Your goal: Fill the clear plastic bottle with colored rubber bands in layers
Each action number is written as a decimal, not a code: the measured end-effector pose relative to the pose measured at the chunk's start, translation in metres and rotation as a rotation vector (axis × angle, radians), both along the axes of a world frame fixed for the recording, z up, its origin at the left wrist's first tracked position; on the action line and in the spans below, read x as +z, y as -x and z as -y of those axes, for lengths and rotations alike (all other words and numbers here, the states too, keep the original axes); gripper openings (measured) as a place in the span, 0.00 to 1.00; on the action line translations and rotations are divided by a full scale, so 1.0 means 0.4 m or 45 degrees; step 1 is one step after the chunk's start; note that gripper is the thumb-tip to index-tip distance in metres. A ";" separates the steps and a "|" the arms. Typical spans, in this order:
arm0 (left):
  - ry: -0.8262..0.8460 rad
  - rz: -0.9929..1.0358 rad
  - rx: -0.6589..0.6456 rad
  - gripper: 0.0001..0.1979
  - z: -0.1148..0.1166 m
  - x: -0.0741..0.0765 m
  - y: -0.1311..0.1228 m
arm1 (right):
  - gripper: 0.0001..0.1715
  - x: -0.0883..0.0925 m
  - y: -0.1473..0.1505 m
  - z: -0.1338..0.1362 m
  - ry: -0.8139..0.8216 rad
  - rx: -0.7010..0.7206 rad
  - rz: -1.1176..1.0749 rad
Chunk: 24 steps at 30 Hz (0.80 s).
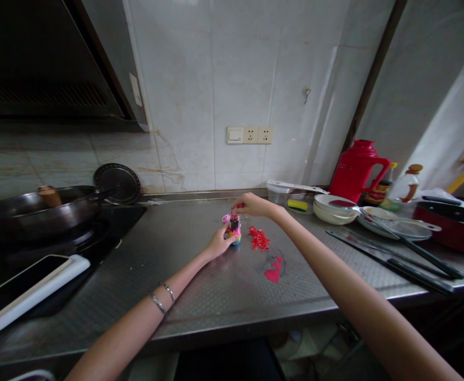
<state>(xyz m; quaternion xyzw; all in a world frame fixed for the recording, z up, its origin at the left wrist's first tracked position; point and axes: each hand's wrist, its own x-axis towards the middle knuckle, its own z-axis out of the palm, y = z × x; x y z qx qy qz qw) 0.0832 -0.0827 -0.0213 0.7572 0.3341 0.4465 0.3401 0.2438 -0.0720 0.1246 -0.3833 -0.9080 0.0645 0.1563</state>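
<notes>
My left hand (217, 243) is wrapped round a small bottle (235, 233) with a dark neck and a colourful lower part, upright on the steel counter. Beside its neck sticks out a pink ring-shaped piece (226, 218), perhaps its cap. Just over the bottle's mouth, the fingers of my right hand (251, 205) are pinched together, with a small red strip (232, 214) showing at their tips. A loose pile of red strips (259, 239) lies to the right of the bottle. Nearer to me is a flat red piece with a ragged edge (274, 269).
At left, a wok (73, 209) sits on the stove, and a phone on a white stand (37, 291) lies in front. At right are a clear tub (276, 194), stacked bowls (331, 216), a red thermos (357, 169), long black-handled utensils (418, 275) and a red pot (450, 227).
</notes>
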 end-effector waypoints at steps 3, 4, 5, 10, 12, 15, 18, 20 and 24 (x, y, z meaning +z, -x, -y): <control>-0.001 -0.006 0.002 0.21 0.000 0.000 0.001 | 0.15 -0.004 -0.010 -0.002 0.004 -0.032 -0.094; 0.002 -0.007 0.004 0.21 -0.001 0.000 0.001 | 0.14 -0.005 -0.013 0.001 -0.011 -0.042 -0.124; 0.005 -0.009 0.008 0.21 -0.001 0.000 0.001 | 0.14 -0.006 -0.016 0.005 -0.037 -0.050 -0.156; 0.009 -0.001 0.005 0.19 -0.001 0.000 -0.002 | 0.22 -0.024 -0.023 0.042 -0.213 -0.088 -0.253; 0.013 0.007 -0.010 0.19 -0.001 0.001 -0.002 | 0.25 -0.038 -0.023 0.052 -0.215 -0.083 -0.213; 0.022 0.012 -0.015 0.20 -0.001 0.001 -0.001 | 0.28 -0.059 -0.019 0.054 -0.169 -0.100 -0.146; 0.015 0.001 -0.014 0.21 -0.002 0.000 -0.001 | 0.31 -0.071 -0.010 0.045 -0.126 -0.134 -0.101; 0.007 -0.001 -0.014 0.21 -0.004 -0.001 -0.001 | 0.33 -0.074 -0.003 0.037 -0.100 -0.173 -0.069; 0.010 0.012 -0.033 0.21 -0.005 -0.002 -0.001 | 0.34 -0.072 0.003 0.033 -0.060 -0.216 -0.073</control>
